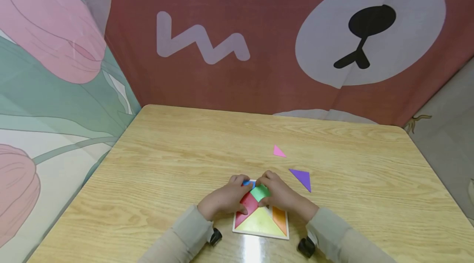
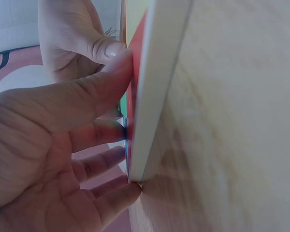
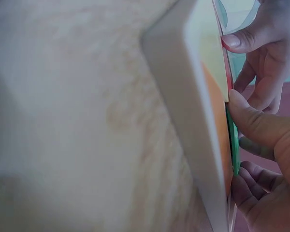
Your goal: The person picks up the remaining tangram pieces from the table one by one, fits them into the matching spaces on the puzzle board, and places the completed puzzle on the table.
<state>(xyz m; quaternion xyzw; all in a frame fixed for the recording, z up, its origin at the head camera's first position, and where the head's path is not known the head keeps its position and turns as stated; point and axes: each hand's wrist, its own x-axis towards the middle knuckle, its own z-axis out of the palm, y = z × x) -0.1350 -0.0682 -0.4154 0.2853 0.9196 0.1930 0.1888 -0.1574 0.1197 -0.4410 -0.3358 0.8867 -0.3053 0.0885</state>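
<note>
A white-framed tangram tray [image 1: 261, 235] lies on the table in the head view. In it are a yellow triangle [image 1: 261, 222], an orange piece [image 1: 279, 218], a red piece [image 1: 249, 202] and a blue piece [image 1: 252, 183]. My right hand [image 1: 283, 194] pinches a green tangram piece [image 1: 260, 192] between thumb and fingers, over the tray's upper part; its edge stands slightly proud in the right wrist view. With its thumb touching the red piece, my left hand [image 1: 225, 198] rests its fingertips by the blue piece and the tray's far corner.
Beyond the tray, to the right, a purple triangle [image 1: 303, 179] and a smaller pink triangle [image 1: 279, 152] lie loose on the wooden table [image 1: 177, 147]. A printed cloth [image 1: 222, 82] hangs behind the table's far edge.
</note>
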